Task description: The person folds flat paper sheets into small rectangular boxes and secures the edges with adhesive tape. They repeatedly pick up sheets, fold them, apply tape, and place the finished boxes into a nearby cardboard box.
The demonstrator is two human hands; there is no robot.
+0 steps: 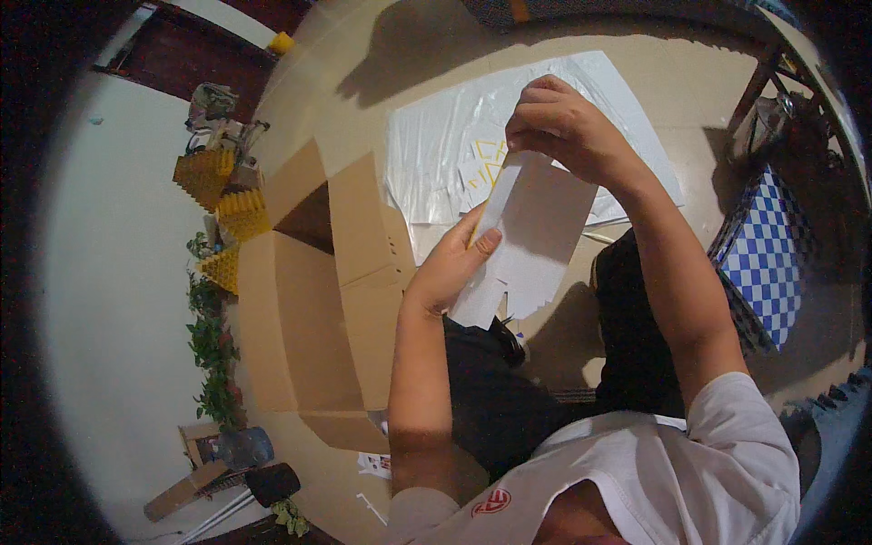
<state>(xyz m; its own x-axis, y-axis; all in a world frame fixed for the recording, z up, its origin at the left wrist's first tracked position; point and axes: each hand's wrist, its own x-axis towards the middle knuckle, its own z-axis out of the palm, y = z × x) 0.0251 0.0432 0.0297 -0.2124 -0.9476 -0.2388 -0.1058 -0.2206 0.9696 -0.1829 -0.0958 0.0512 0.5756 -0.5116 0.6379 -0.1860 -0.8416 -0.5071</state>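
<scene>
A white, partly folded piece of thin cardboard (543, 222) is held up in front of me, with notched flaps at its lower end and a little yellow along its left edge. My left hand (456, 262) grips its left side, thumb on the near face and the other fingers hidden behind. At the upper end, my right hand (565, 127) is closed with bent fingers at the top edge; the fingertips are partly hidden. Beyond it, white pieces with yellow lines (481, 173) lie on a plastic-covered white sheet (427, 136) on the floor.
An open brown cardboard box (313, 318) stands to my left. Yellow stacked items (243, 213) and a green plant (211, 345) line the wall. A blue-and-white checkered stack (767, 259) is at right, near a dark-legged table (758, 86).
</scene>
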